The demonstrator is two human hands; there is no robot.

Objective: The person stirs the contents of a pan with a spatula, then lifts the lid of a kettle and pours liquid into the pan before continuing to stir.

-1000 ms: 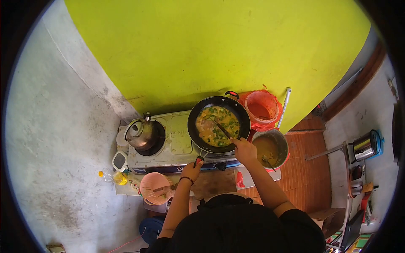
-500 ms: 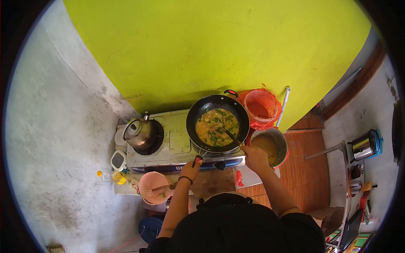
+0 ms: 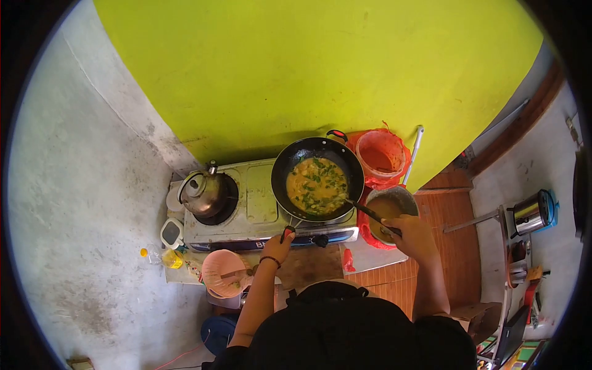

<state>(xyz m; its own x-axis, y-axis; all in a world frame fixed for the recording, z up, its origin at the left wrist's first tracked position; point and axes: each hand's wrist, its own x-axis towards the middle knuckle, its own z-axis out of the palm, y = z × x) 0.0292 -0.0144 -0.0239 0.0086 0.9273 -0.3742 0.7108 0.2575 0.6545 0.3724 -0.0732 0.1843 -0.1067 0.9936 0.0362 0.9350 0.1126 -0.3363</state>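
A black wok [image 3: 280,176] stands on the right side of the stove, holding a yellowish, soupy dish [image 3: 317,185] with chopped greens. My left hand [image 3: 277,248] is closed around the wok's black and red handle [image 3: 288,232]. In my right hand [image 3: 412,237] is the black handle of a spatula [image 3: 368,211]. It slants over the wok's right rim, and its head lies at the right edge of the food, partly hidden. Below my right hand and the spatula sits a pot [image 3: 404,198] with brownish contents.
A metal kettle [image 3: 203,196] rests on the left burner of the stove [image 3: 259,206]. Behind the pot is a pink bucket [image 3: 381,154] in red plastic. A pink basket [image 3: 223,271] and an oil bottle [image 3: 173,259] are at front left. The green wall [image 3: 320,68] rises behind the stove.
My right hand has moved right and slightly down, drawing the spatula from the middle of the food to the wok's right side. My left hand stays on the handle.
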